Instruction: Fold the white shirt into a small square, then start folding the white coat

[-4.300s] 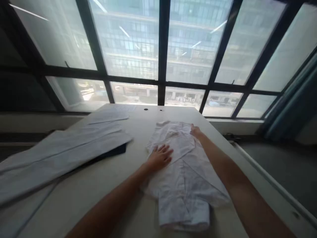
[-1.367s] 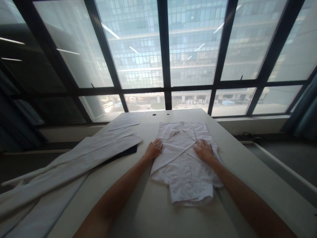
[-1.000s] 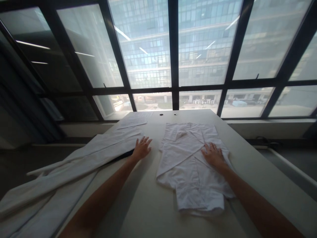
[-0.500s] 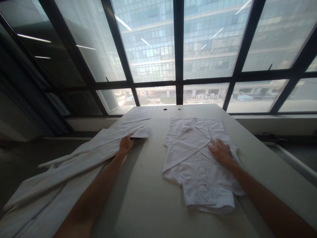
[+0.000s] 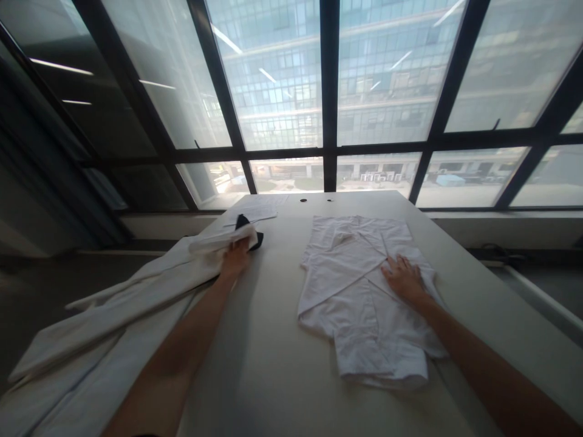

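On the left of the table, my left hand is closed on the end of a long white garment, whose kind I cannot make out. That end is lifted and folded back, and a black piece of fabric shows around it. More pale cloth lies beneath the garment, reaching down to the lower left. A white short-sleeved shirt is spread on the right side, lightly creased, with a sleeve toward me. My right hand rests flat on the shirt's right part, fingers spread.
Both garments lie on a white table. Sheets of paper are at its far left corner, near two small cable holes. Tall dark-framed windows stand behind the table. A dark curtain hangs at the left.
My left hand has lifted and turned back the end of the long white garment, moving slightly right and up. Black fabric now shows there. My right hand stays on the shirt.
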Available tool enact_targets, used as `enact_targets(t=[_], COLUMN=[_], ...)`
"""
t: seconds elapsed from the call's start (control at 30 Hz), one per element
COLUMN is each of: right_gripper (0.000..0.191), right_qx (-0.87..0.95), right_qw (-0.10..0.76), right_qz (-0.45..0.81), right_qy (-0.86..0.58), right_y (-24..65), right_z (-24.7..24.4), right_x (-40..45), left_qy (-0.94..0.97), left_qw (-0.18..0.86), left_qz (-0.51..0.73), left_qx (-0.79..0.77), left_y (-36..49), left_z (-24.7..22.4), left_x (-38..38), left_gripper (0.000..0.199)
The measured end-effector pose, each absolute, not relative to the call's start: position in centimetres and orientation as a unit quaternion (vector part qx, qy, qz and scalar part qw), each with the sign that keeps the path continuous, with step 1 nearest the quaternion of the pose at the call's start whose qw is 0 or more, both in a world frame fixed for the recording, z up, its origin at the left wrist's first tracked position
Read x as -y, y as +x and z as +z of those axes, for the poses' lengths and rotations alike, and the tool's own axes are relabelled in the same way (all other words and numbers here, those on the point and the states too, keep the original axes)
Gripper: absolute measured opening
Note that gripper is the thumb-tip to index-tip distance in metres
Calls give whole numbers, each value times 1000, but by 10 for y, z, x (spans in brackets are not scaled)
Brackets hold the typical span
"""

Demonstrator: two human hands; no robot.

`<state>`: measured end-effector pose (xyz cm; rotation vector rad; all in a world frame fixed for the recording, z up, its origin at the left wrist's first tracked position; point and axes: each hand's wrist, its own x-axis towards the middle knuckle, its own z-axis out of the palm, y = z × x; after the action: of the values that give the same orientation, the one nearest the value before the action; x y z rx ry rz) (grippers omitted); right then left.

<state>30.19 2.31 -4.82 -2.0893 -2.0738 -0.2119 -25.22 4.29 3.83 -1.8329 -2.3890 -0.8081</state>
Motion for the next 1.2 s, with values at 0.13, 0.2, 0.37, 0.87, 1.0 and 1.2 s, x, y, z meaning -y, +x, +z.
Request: enact_targets(t=[0.13,0.2,0.37,0.87,1.0,1.2], right_gripper=[57,57,57,55,61,62], right_qx=[700,699,699,717,736,841], right_qw=[94,97,101,161,225,296], right_qz=[-63,-58,-50,41,95,101], right_qy=[-705,-706,-706,-677,-632,-442], right_y=[300,299,298,281,279,260], right_z=[-45,-45,-45,-36,-27,-6], right_x=[-22,-22,-23,-29,-26,-2], left_qy=[-588,-572,-662,-835,-759,-618], left_qw=[-14,-6,42,-159,-256,-392], left_qz=[-157,-118,-194,-312,-393,-488], left_qx=[793,811,723,424,452,475], left_y=[-236,-224,-144,60,58,53], left_z=[30,32,33,-23,-20,-13], left_x=[-52,-53,-52,-34,-37,-51], left_gripper=[62,74,67,33,32,50])
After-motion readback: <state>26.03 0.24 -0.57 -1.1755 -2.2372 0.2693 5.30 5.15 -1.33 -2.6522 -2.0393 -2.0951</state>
